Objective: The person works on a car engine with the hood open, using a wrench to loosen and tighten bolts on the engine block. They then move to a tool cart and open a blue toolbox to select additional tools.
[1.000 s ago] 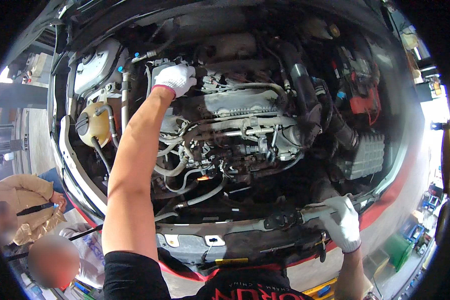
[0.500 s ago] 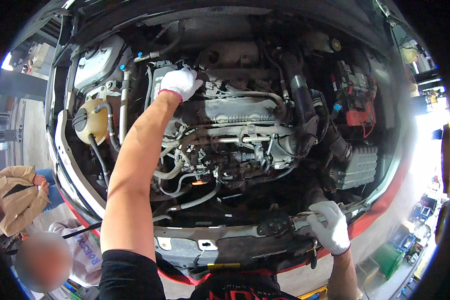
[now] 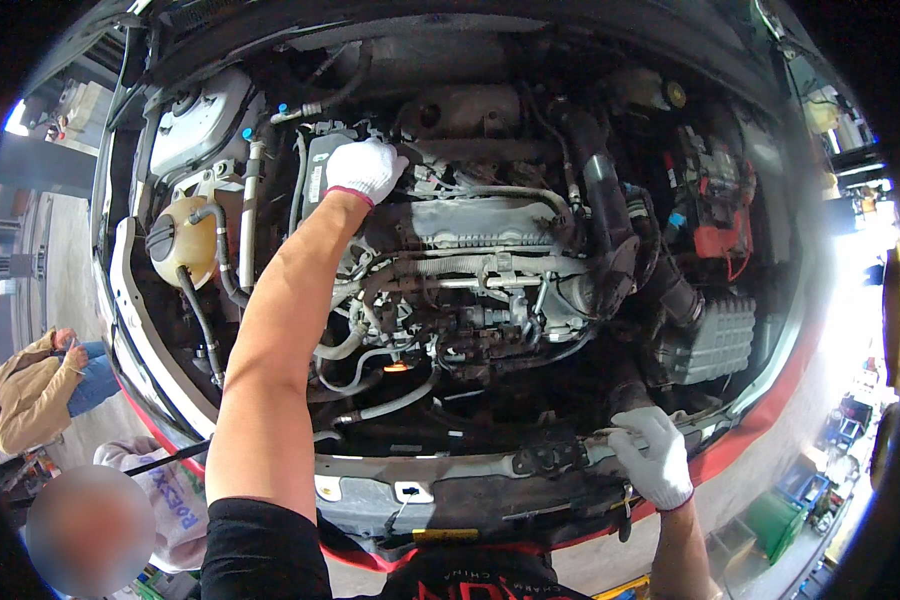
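My left hand (image 3: 362,170), in a white knit glove, reaches across the engine (image 3: 490,222) to its far left part. Its fingers are closed down beside a grey module with a label (image 3: 319,165); whatever they grip is hidden under the glove. Nearer to me, at the right, my right hand (image 3: 656,458) rests on the front crossmember (image 3: 440,466) of the engine bay. It wears the same kind of glove, and its fingers lie forward with the thumb apart. I see nothing held in it.
A yellowed coolant tank (image 3: 182,240) stands left of the engine. On the right are a battery with a red cover (image 3: 722,238) and a ribbed grey box (image 3: 715,335). Hoses cross the engine's front. Two people, one in a tan jacket (image 3: 32,395), are at the left.
My left hand has shifted very slightly, still at the same part of the engine. The right hand stays on the crossmember. The person in the tan jacket has changed posture.
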Action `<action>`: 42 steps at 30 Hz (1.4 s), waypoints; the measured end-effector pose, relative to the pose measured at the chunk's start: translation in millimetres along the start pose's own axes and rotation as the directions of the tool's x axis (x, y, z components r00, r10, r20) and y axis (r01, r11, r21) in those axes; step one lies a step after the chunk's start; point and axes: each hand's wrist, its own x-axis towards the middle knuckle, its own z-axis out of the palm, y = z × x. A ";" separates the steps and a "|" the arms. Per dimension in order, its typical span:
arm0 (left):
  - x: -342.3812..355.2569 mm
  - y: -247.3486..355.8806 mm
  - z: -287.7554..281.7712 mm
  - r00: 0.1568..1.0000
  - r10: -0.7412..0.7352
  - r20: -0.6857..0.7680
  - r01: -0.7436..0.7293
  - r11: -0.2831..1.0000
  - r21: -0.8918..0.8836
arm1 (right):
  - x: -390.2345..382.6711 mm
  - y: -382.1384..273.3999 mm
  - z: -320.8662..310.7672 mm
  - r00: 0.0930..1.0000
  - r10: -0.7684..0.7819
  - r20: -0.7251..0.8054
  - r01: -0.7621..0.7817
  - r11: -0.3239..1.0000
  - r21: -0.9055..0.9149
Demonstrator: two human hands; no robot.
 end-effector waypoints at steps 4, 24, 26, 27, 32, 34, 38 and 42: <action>-1.5 -15.0 2.5 0.996 0.092 -0.012 -0.092 0.992 -0.082 | 3.9 -2.3 3.6 1.000 -0.005 0.030 0.004 0.999 0.034; -6.9 -11.8 -0.8 0.996 0.073 -0.048 -0.074 0.997 -0.037 | -27.9 81.0 6.7 0.962 0.218 -0.164 -0.223 0.975 -0.013; -5.7 -13.0 -2.8 0.994 0.106 -0.004 -0.106 0.994 -0.025 | -26.9 75.7 6.9 0.954 0.262 -0.147 -0.261 0.965 0.023; -5.0 -15.2 -3.4 0.995 0.100 0.000 -0.100 0.995 -0.020 | -23.4 73.3 6.6 0.956 0.266 -0.126 -0.264 0.964 0.036; -6.9 -12.9 -44.7 0.991 -0.083 -0.105 0.048 0.952 -0.301 | 8.7 25.0 3.1 0.977 0.184 -0.107 -0.185 0.983 0.007; -31.8 -29.3 -48.2 0.923 -0.272 -0.273 0.037 0.767 -0.640 | 35.1 8.5 2.0 0.996 0.039 -0.080 -0.034 0.998 0.057; -98.6 -41.5 -62.4 0.895 -0.422 0.143 0.013 -0.296 -0.955 | 128.4 -55.7 36.0 0.977 -0.211 0.029 0.194 0.940 0.282; -179.9 -30.0 -53.2 0.908 -0.409 0.089 -0.162 -0.540 -0.826 | 264.6 -143.5 102.0 0.741 -0.652 0.161 0.661 0.750 -0.006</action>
